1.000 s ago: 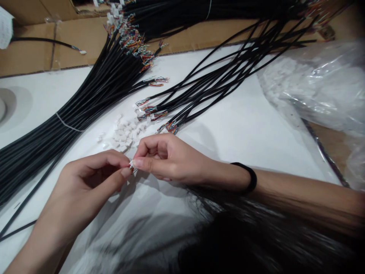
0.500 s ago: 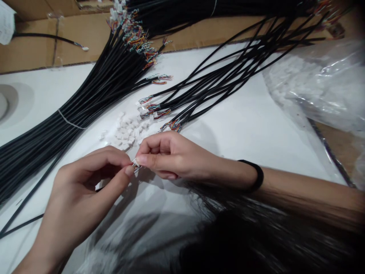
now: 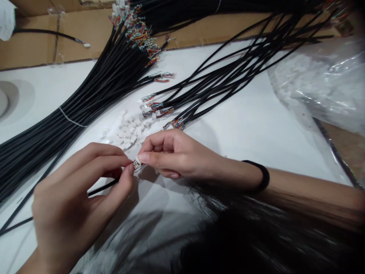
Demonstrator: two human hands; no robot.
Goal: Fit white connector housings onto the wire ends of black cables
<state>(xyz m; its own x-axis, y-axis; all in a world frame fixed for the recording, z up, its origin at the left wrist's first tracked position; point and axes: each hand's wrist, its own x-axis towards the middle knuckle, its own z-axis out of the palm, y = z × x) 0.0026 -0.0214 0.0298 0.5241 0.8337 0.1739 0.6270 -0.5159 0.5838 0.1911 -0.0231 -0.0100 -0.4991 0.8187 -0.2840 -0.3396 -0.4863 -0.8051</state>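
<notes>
My right hand (image 3: 173,154) pinches a small white connector housing (image 3: 138,160) between thumb and forefinger. Thin coloured wires (image 3: 135,166) run from the housing towards my left hand (image 3: 82,190), whose thumb and forefinger are closed on them. These wires belong to a black cable (image 3: 104,187) that passes under my left palm. How deep each wire sits in the housing is too small to tell. Just beyond my fingertips lies a loose pile of white connector housings (image 3: 129,131).
A tied bundle of black cables (image 3: 71,102) crosses the left side. More black cables (image 3: 225,76), some with white connectors, lie behind my right hand. A clear plastic bag (image 3: 319,83) of white pieces is at right. Cardboard (image 3: 85,32) borders the white table (image 3: 242,129). Dark hair hangs at lower right.
My left hand has turned and shifted left at the knuckles, its fingertips still at the wires. More of the black cable now shows beneath it. My right hand keeps its pinch.
</notes>
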